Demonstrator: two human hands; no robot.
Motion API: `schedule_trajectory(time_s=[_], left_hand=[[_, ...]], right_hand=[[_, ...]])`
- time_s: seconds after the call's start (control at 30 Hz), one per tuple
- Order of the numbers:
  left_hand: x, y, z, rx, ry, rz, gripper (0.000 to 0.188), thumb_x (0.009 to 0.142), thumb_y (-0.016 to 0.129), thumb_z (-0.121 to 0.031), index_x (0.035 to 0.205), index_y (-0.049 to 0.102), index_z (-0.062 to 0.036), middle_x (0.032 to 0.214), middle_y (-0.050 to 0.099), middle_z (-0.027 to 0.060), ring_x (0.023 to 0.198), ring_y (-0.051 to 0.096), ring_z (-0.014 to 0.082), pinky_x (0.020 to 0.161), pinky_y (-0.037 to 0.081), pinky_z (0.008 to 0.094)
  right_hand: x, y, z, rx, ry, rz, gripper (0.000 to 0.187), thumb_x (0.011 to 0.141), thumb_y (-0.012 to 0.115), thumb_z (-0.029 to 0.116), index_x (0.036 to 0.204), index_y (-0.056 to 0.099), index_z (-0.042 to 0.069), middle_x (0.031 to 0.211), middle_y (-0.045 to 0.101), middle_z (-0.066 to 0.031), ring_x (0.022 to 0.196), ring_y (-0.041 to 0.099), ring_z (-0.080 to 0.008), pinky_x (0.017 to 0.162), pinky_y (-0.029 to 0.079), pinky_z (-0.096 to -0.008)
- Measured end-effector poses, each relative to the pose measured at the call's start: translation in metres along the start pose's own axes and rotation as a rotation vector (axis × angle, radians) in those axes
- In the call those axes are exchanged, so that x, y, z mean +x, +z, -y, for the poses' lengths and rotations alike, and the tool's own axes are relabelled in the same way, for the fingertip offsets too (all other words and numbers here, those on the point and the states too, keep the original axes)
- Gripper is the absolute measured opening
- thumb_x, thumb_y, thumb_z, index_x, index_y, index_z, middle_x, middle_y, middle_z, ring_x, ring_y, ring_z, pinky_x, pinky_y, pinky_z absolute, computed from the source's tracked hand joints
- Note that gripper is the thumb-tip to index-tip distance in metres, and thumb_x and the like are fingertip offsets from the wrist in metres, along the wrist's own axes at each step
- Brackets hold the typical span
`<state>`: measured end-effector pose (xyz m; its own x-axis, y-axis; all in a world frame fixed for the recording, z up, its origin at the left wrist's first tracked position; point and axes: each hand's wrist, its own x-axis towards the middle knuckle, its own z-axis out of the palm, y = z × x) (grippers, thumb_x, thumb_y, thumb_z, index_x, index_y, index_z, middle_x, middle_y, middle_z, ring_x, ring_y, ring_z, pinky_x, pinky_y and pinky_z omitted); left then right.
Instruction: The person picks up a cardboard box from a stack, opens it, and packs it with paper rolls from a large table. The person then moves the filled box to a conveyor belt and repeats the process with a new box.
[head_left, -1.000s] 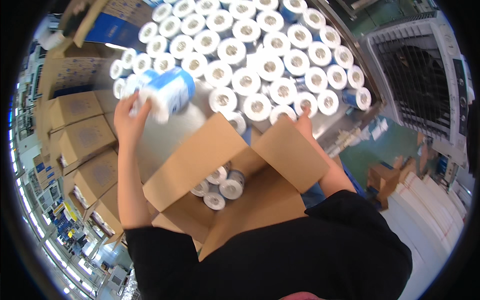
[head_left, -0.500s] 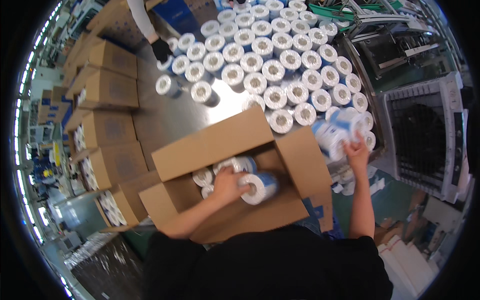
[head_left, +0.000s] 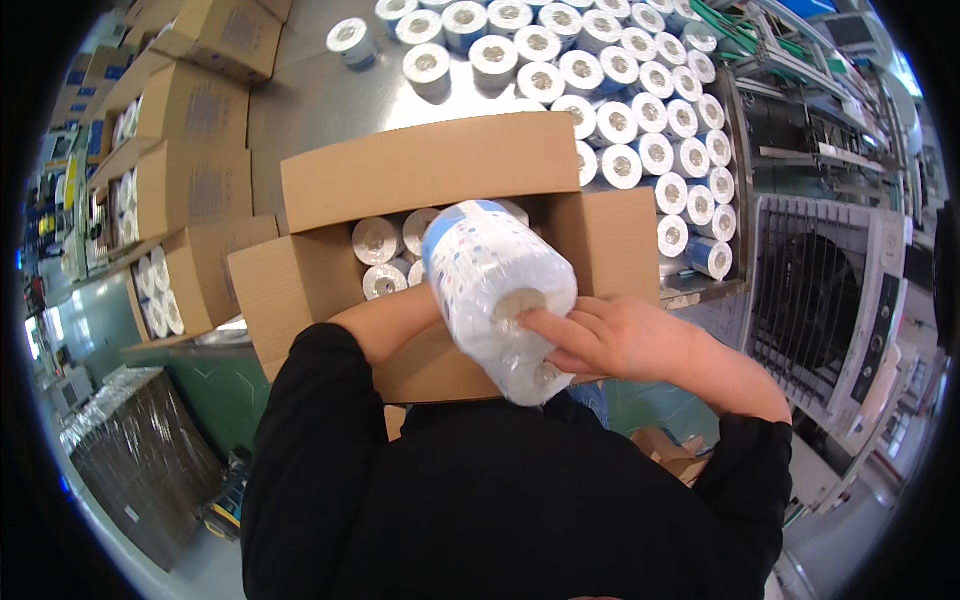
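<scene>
My right hand (head_left: 625, 340) grips two plastic-wrapped rolls (head_left: 490, 262), white with blue printed wrapping, its fingertips in the end of a core. The rolls are tilted over an open cardboard carton (head_left: 430, 172) directly in front of me. Inside the carton, several white rolls (head_left: 377, 241) stand on end along the left and far side. My left forearm (head_left: 398, 322) reaches into the carton from the left. Behind the held rolls my left hand is hidden, so its fingers do not show.
Many upright rolls (head_left: 617, 122) crowd the metal table (head_left: 300, 110) beyond the carton and to its right. Filled cartons (head_left: 195, 190) line the left side. A grey fan unit (head_left: 822, 300) stands at the right, below a metal frame with green parts (head_left: 735, 30).
My right hand has brought the two rolls from the table's right side to above the carton. The view has shifted nearer, and the other person's gloved hand is out of sight.
</scene>
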<state>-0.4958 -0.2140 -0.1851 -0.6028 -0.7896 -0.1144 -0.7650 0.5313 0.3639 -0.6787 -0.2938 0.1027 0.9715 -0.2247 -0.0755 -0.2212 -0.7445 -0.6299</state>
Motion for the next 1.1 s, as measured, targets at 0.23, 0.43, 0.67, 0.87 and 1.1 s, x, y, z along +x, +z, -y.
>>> schedule_trajectory(time_s=[0.23, 0.43, 0.67, 0.87, 1.1], left_hand=[[-0.025, -0.004, 0.031, 0.156, -0.273, 0.444, 0.042, 0.083, 0.057, -0.033, 0.123, 0.055, -0.0208, 0.126, 0.044, 0.0147, 0.121, 0.034, 0.0287, 0.101, 0.025, 0.0487], [0.01, -0.147, 0.027, -0.328, -0.145, 0.684, 0.049, 0.08, 0.062, -0.027, 0.127, 0.053, -0.0199, 0.119, 0.052, 0.0206, 0.114, 0.048, 0.0353, 0.092, 0.041, 0.044], [0.057, -0.158, 0.08, -0.779, -0.561, 0.554, 0.048, 0.096, 0.038, -0.038, 0.132, 0.045, -0.0083, 0.131, 0.047, 0.0218, 0.122, 0.043, 0.034, 0.106, 0.028, 0.0379], [0.101, -0.08, 0.123, -0.37, -0.3, -0.02, 0.044, 0.086, 0.056, -0.034, 0.125, 0.053, -0.0137, 0.138, 0.035, 0.0216, 0.129, 0.031, 0.0364, 0.108, 0.024, 0.0433], [0.172, -0.057, 0.128, 0.238, 0.06, 0.169, 0.048, 0.063, 0.072, -0.029, 0.109, 0.064, -0.0184, 0.125, 0.043, 0.0194, 0.125, 0.032, 0.0354, 0.105, 0.026, 0.0451]], right_hand=[[0.043, 0.107, -0.077, -0.044, 0.456, 0.337, 0.057, 0.075, 0.064, 0.012, 0.122, 0.039, -0.008, 0.071, 0.063, -0.0208, 0.068, 0.062, -0.0364, 0.06, 0.05, -0.0432], [0.078, 0.188, -0.127, -0.18, 0.716, 0.742, 0.033, 0.079, 0.061, 0.019, 0.108, 0.063, 0.003, 0.103, 0.065, -0.0135, 0.091, 0.064, -0.0254, 0.073, 0.052, -0.0386], [0.023, 0.151, -0.084, -0.148, 0.589, 0.855, 0.023, 0.082, 0.06, 0.02, 0.099, 0.069, 0.008, 0.104, 0.067, -0.0087, 0.094, 0.064, -0.0219, 0.078, 0.05, -0.0371], [0.005, 0.053, -0.13, 0.815, 1.023, -0.757, 0.021, 0.087, 0.058, 0.02, 0.098, 0.062, 0.002, 0.072, 0.063, -0.0066, 0.063, 0.06, -0.0117, 0.057, 0.047, -0.0266], [0.0, 0.116, -0.289, 0.77, 1.505, -0.362, 0.103, 0.074, 0.07, 0.039, 0.138, 0.006, -0.01, 0.085, 0.063, -0.0226, 0.052, 0.064, -0.0247, 0.037, 0.049, -0.029]])
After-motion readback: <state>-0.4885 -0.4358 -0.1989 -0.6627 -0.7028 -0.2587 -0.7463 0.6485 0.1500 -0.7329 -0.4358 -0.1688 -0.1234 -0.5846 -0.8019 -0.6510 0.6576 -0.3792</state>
